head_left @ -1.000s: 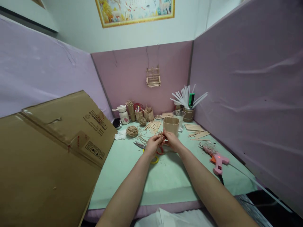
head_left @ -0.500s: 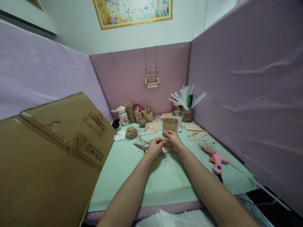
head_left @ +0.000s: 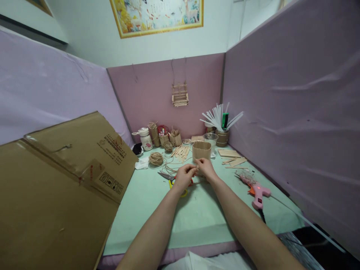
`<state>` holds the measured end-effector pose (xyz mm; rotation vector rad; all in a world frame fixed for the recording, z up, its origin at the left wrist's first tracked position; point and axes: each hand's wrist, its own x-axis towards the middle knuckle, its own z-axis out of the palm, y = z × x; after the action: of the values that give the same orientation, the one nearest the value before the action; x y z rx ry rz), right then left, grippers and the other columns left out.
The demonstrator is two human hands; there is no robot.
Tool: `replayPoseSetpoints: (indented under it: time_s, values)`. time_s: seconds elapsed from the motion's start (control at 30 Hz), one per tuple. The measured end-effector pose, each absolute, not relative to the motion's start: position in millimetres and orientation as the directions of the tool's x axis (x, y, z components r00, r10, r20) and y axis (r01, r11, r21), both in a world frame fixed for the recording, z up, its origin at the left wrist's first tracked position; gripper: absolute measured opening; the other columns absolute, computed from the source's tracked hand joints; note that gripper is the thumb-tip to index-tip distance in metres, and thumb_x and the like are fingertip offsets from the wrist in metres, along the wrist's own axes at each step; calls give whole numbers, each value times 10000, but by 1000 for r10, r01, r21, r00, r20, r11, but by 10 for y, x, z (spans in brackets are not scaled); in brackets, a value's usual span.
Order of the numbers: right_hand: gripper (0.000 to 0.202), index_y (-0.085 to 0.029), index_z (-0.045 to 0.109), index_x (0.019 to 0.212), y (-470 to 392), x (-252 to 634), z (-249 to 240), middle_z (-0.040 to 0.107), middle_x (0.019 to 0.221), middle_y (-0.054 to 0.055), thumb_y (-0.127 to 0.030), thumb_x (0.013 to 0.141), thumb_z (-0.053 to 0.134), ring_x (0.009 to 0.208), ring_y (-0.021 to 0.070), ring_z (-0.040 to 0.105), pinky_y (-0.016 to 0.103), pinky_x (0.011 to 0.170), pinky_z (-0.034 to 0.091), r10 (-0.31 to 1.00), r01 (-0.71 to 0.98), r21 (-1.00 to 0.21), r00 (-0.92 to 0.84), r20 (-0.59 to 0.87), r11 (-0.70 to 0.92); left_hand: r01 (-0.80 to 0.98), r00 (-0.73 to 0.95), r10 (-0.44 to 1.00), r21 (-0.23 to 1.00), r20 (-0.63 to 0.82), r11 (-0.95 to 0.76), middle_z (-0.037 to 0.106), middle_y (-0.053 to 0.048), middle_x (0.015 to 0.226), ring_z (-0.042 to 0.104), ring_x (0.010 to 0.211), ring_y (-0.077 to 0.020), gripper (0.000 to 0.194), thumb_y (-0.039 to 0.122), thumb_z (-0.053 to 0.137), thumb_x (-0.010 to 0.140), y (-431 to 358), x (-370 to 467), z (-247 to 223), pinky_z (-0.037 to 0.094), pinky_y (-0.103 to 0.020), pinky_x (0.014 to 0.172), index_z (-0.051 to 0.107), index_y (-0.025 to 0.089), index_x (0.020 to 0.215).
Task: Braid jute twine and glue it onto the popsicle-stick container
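My left hand (head_left: 185, 176) and my right hand (head_left: 206, 168) meet over the middle of the table, fingertips pinched close together. Between them is a thin bit of what looks like jute twine, mostly covered by the fingers. Loose twine (head_left: 168, 167) trails across the cloth from a twine ball (head_left: 156, 159) on the left. Scissors with yellow and red handles (head_left: 171, 183) lie under and beside my left hand, blades pointing left. Just beyond my right hand stands a small open cardboard box (head_left: 201, 150) with a wavy rim.
A pink glue gun (head_left: 258, 193) with a glue stick lies at right. Craft sticks (head_left: 181, 152) are spread behind the hands, more wooden sticks (head_left: 232, 157) at back right. A clear plastic cup (head_left: 210, 139) stands behind the box. A large cardboard sheet (head_left: 64, 187) leans at left.
Both hands stay together in nearly the same place, with small finger movements; the right fingers now cover more of the small piece. The view has tilted slightly.
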<state>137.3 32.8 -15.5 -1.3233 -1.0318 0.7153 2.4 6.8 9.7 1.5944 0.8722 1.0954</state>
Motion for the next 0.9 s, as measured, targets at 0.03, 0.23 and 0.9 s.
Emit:
replayPoseSetpoints:
  time_s: [0.03,0.23,0.9]
  values:
    - [125,-185,589,644,316,1376,-136,555,634,21,-304,676,600,645,175,518,287,613,420,868,189,-967,435,240,172,34,280,927,963,249,-269,595,-13,611,531,582,-118,174,321,614,698,93,17,81,409,-229,568,648,151,721]
    - [353,-225,602,1034,134,1293,36,494,1085,88,-86,757,435,947,203,533,338,832,439,724,606,-582,14,690,543,56,97,967,969,235,-241,612,-17,666,561,581,-117,163,296,584,713,257,-60,-15,438,-235,578,633,150,765]
    - [151,-202,540,737,179,1228,-5,554,773,38,-227,855,449,784,187,512,309,725,392,795,566,-649,-22,606,509,300,144,924,874,354,-381,635,-18,675,540,653,-143,155,186,530,724,318,-113,-63,396,-247,645,685,176,737]
